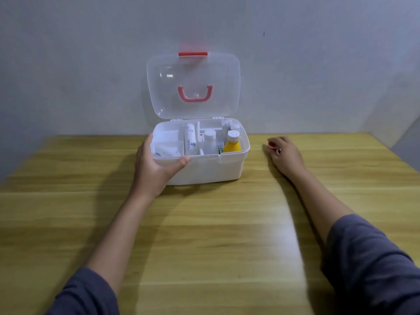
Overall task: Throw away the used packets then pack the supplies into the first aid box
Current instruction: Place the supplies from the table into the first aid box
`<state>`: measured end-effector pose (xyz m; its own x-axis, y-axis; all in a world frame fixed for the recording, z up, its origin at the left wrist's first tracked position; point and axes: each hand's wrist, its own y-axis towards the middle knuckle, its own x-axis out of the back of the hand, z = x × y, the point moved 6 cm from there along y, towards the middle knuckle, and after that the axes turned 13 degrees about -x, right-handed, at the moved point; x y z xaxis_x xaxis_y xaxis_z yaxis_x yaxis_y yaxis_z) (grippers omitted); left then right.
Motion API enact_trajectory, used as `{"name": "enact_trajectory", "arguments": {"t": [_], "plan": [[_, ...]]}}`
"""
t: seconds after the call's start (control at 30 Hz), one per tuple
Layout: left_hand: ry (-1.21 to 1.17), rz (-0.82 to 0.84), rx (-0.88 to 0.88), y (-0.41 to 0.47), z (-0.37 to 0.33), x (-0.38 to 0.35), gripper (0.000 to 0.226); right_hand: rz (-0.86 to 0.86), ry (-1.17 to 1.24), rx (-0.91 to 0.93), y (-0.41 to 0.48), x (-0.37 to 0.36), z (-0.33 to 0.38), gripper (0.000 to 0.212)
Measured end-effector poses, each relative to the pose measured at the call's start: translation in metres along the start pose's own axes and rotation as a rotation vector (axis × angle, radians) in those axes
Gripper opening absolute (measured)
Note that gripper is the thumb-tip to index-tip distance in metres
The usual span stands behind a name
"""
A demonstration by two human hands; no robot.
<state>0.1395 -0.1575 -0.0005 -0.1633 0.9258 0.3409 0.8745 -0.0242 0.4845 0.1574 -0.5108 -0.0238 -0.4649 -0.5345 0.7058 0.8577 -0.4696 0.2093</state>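
supplies [210, 142] in box [204, 169] on table [204, 235]

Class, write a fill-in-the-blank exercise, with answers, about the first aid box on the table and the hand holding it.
The clear plastic lid of the white plastic first aid box stands ___.
The person's left hand grips the box's front ___ corner.
The yellow bottle with a white cap stands inside the box at its ___ end.
Missing words: open; left; right.
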Motion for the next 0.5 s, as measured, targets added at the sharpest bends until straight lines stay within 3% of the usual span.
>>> {"name": "enact_trajectory", "arguments": {"t": [0.3, 0.5], "plan": [[-0.047, 0.027, 0.018, -0.001, -0.005, -0.001, 0.108, 0.049, 0.144, 0.014, -0.058, 0.02, 0.016, 0.027], [-0.069, 0.037, 0.037, -0.004, -0.012, 0.001, 0.11, -0.02, 0.369, 0.17, -0.066, 0.055, 0.119, 0.027]]}}
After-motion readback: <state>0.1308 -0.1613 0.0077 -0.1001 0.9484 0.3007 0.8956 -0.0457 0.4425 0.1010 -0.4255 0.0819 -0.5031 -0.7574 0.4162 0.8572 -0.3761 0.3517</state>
